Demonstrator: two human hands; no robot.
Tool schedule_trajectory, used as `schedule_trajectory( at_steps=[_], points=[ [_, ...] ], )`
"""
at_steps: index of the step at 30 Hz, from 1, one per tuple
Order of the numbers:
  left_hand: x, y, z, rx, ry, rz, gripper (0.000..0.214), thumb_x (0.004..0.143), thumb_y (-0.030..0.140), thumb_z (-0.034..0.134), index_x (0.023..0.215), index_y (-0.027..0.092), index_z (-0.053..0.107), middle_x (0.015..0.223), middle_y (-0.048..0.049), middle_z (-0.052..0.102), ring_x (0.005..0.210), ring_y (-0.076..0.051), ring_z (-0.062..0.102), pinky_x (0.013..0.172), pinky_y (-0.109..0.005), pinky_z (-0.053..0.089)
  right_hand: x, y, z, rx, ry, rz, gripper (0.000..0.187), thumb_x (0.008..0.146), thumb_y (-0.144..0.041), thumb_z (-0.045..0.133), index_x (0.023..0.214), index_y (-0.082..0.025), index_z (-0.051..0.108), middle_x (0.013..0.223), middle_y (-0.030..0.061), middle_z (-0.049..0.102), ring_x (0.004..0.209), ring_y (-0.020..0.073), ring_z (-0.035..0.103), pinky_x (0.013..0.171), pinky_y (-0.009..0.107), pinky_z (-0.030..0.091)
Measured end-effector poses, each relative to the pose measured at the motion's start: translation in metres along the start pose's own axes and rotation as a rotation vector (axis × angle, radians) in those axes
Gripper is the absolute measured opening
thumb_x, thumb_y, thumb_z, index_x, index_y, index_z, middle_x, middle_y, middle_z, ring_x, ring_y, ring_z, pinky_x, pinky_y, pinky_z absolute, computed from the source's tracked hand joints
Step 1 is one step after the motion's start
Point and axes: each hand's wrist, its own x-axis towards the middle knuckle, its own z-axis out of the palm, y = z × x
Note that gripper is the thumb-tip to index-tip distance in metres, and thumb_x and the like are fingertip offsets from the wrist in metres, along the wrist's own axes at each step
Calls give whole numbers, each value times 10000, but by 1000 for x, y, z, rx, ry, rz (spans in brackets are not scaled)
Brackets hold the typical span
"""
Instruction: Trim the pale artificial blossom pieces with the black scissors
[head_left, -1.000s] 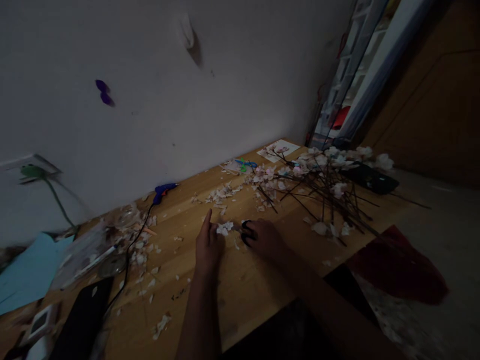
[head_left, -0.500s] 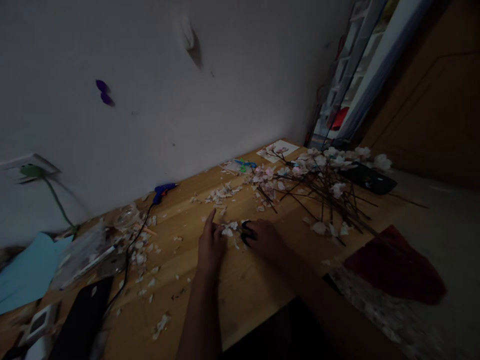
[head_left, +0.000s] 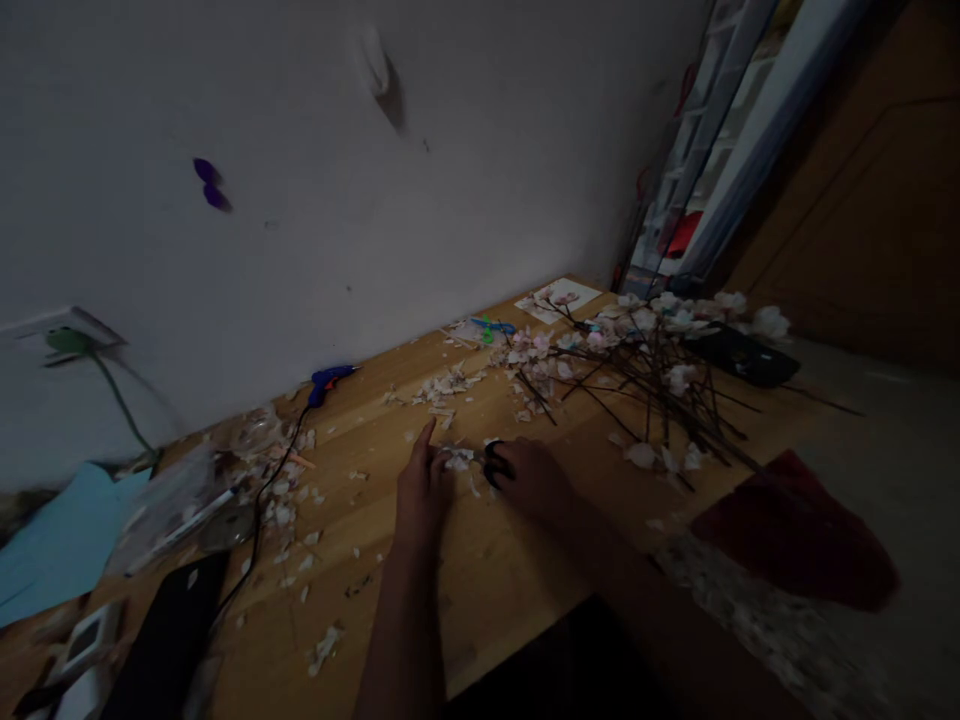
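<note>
My right hand [head_left: 529, 475] grips a pair of scissors [head_left: 493, 464] by its black handles, with the blades toward my left hand [head_left: 421, 488]. Between the two hands is a small whitish petal piece [head_left: 459, 459], pinched at its left side by my left fingers while the index finger points up. The scissor blades are hard to make out in the dim light. Loose white scraps lie on the wooden table [head_left: 480, 580] just below and beyond the hands.
Artificial blossom branches [head_left: 660, 380] spread over the right side. A blue glue gun [head_left: 327, 383] with a black cord lies near the wall. At left are a plastic bag [head_left: 169, 505], a black phone-like slab [head_left: 169, 640] and light-blue paper [head_left: 67, 540]. A dark red cloth [head_left: 795, 535] hangs at the right edge.
The scissor handles have shifted slightly, and the petal piece between my hands looks lower and flatter. Both hands stay nearly in place; the view has moved a little.
</note>
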Motion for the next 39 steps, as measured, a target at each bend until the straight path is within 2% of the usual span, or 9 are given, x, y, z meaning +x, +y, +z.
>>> schedule_trajectory(
  at_steps=[6, 13, 17, 20, 22, 27, 31, 35, 39],
  points=[
    [-1, -1, -1, 27, -9, 25, 570, 859, 199, 490, 1429, 212, 468, 798, -1, 593, 696, -122, 559, 705, -233, 435, -1, 1, -2, 12, -30, -3, 133, 855, -280, 615, 959, -224, 675, 890, 34, 662, 835, 181, 562, 726, 277, 322],
    [1, -7, 6, -58, 45, -36, 518, 796, 196, 573, 1314, 199, 585, 810, -19, 652, 704, -129, 590, 705, -242, 459, 0, 6, 5, 95, 7, 129, 187, 876, -270, 569, 1005, -227, 696, 896, 56, 675, 817, 194, 580, 727, 279, 364],
    [2, -13, 15, -318, 137, -212, 391, 758, 251, 634, 1134, 146, 661, 789, -52, 687, 658, -140, 613, 616, -242, 466, 0, 7, 6, 164, 225, 257, 192, 901, -232, 494, 1017, -207, 645, 938, 78, 642, 878, 220, 563, 765, 298, 399],
    [4, -16, 18, -520, 167, -345, 290, 746, 329, 665, 946, 120, 680, 691, -46, 671, 543, -123, 574, 535, -237, 438, -1, 6, 5, 86, 446, 315, 223, 883, -252, 515, 1079, -168, 583, 1062, 134, 595, 1019, 287, 507, 883, 385, 406],
    [5, -17, 18, -589, 164, -383, 290, 727, 362, 693, 889, 123, 672, 623, -18, 642, 484, -105, 536, 499, -225, 409, -1, 4, 5, 83, 516, 306, 278, 869, -267, 540, 1121, -149, 550, 1135, 164, 563, 1091, 316, 472, 948, 436, 388],
    [0, -11, 28, -617, 208, -327, 269, 713, 354, 727, 850, 135, 653, 671, -15, 660, 540, -98, 566, 531, -206, 425, -2, -6, 10, 502, 357, 118, 262, 861, -329, 587, 1093, -208, 589, 1119, 97, 605, 1056, 243, 553, 916, 344, 446],
    [-7, -2, 43, -630, 154, -262, 246, 722, 350, 733, 842, 150, 657, 726, -22, 674, 633, -121, 615, 602, -221, 470, -2, -13, 15, 776, 206, 97, 260, 809, -345, 637, 1033, -213, 624, 980, 38, 653, 886, 196, 602, 774, 281, 476],
    [-10, 2, 47, -627, 125, -227, 232, 721, 343, 737, 849, 159, 679, 765, -37, 697, 682, -143, 640, 651, -245, 492, 0, -14, 15, 884, 201, 144, 190, 780, -352, 654, 877, -193, 615, 803, 3, 617, 752, 161, 563, 679, 247, 451],
    [-7, -1, 38, -599, 37, -221, 240, 732, 322, 732, 921, 174, 724, 854, -72, 734, 781, -184, 676, 727, -287, 509, 2, -10, 14, 971, 219, 176, 214, 768, -383, 662, 830, -189, 597, 752, -11, 578, 694, 142, 525, 630, 236, 426]
  ],
)
